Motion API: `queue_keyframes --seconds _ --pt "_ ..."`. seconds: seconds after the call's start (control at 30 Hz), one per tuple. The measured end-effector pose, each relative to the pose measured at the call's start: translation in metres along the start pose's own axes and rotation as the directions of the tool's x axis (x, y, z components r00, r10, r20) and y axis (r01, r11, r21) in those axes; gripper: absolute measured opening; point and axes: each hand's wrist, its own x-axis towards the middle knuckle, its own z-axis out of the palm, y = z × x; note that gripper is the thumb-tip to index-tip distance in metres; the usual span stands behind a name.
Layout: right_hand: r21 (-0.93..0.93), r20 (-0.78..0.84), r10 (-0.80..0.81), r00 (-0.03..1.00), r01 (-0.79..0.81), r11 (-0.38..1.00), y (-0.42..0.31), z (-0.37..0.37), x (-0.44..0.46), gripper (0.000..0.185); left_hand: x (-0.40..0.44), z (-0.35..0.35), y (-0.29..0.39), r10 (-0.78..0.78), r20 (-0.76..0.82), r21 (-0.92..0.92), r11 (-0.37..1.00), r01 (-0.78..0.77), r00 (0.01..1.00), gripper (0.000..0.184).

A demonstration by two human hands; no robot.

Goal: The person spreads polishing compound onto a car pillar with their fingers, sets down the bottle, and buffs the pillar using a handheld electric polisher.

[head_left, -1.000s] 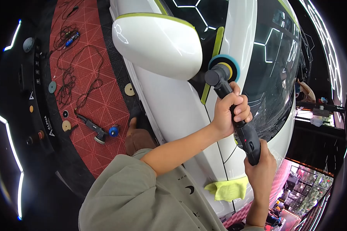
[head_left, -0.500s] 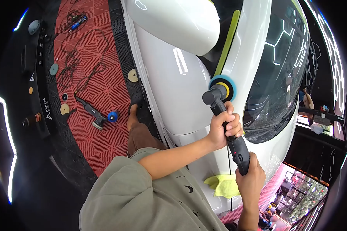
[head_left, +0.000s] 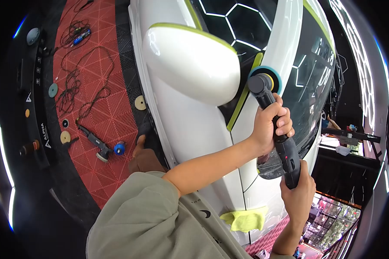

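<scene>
A black cordless polisher (head_left: 285, 151) with a blue-rimmed pad (head_left: 277, 77) is held in both hands. My left hand (head_left: 268, 127) is closed round its neck, just below the round grey head. Its rear end sits in my right hand (head_left: 299, 185), fingers wrapped about the grip. The pad lies against the white pillar (head_left: 284, 36) of a car, between the side window and the windscreen (head_left: 309, 86). Close to the left of the polisher head is the white wing mirror (head_left: 192, 64) with its lime-green edge.
A lime-yellow cloth (head_left: 245, 219) lies on the car's bodywork near my right forearm. On the red floor tiles (head_left: 90, 73) to the left are a corded polisher (head_left: 93, 142), a blue round object (head_left: 119, 149) and tangled cable (head_left: 71, 86). A pale pad (head_left: 140, 102) lies near my foot.
Both hands have carried the polisher up and to the right in the view, along the pillar. The view has shifted too, showing more of the wing mirror and side window.
</scene>
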Motion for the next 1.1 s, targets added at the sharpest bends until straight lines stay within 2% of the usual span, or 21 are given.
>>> queue_keyframes --seconds 0.3,0.43,0.5,0.53,0.57,0.63,0.67,0.77,0.83,0.87,1.1 --pt "0.045 -0.072 0.046 0.996 -0.043 0.998 -0.022 -0.043 0.071 0.043 0.08 0.056 0.036 -0.055 0.066 0.01 0.998 0.055 0.996 0.013" --pt "-0.076 -0.243 -0.07 0.968 0.052 0.996 -0.019 -0.053 0.107 0.05 0.123 0.078 0.05 0.025 0.115 0.051 0.998 -0.03 0.993 0.023" --pt "0.053 -0.206 -0.013 0.979 0.025 0.998 -0.015 -0.059 0.124 0.054 0.14 0.09 0.053 0.036 0.105 0.079 0.996 -0.044 0.994 0.021" --pt "0.022 -0.257 -0.057 0.965 0.065 0.998 -0.008 -0.057 0.127 0.053 0.145 0.092 0.052 0.059 0.12 0.096 0.993 -0.071 0.991 0.019" --pt "0.026 -0.252 -0.048 0.967 0.057 0.998 -0.004 -0.053 0.123 0.053 0.142 0.09 0.048 0.052 0.113 0.097 0.993 -0.063 0.992 0.019" --pt "0.209 -0.206 -0.01 0.978 0.054 0.977 0.003 -0.046 0.109 0.052 0.127 0.086 0.036 0.03 0.099 0.154 0.987 -0.045 0.995 0.02" --pt "0.26 -0.117 0.043 0.992 -0.012 0.966 0.012 -0.038 0.097 0.047 0.113 0.077 0.027 0.019 0.08 0.148 0.988 -0.031 0.997 0.019" --pt "0.256 -0.079 0.039 0.996 -0.018 0.967 0.021 -0.003 0.049 0.038 0.058 0.037 -0.001 -0.046 0.001 0.183 0.982 0.045 0.999 0.016" --pt "0.403 -0.021 0.053 0.998 -0.04 0.915 0.034 0.031 0.02 0.037 0.025 0.009 -0.014 -0.062 -0.007 0.246 0.967 0.062 0.998 0.02" --pt "0.427 0.054 0.094 0.994 -0.108 0.898 0.04 0.045 0.006 0.037 0.01 -0.002 -0.019 -0.073 -0.008 0.236 0.969 0.073 0.997 0.02" --pt "0.431 0.156 0.104 0.982 -0.163 0.888 0.066 0.102 -0.071 0.045 -0.07 -0.064 -0.057 -0.083 -0.053 0.223 0.97 0.093 0.995 0.02"
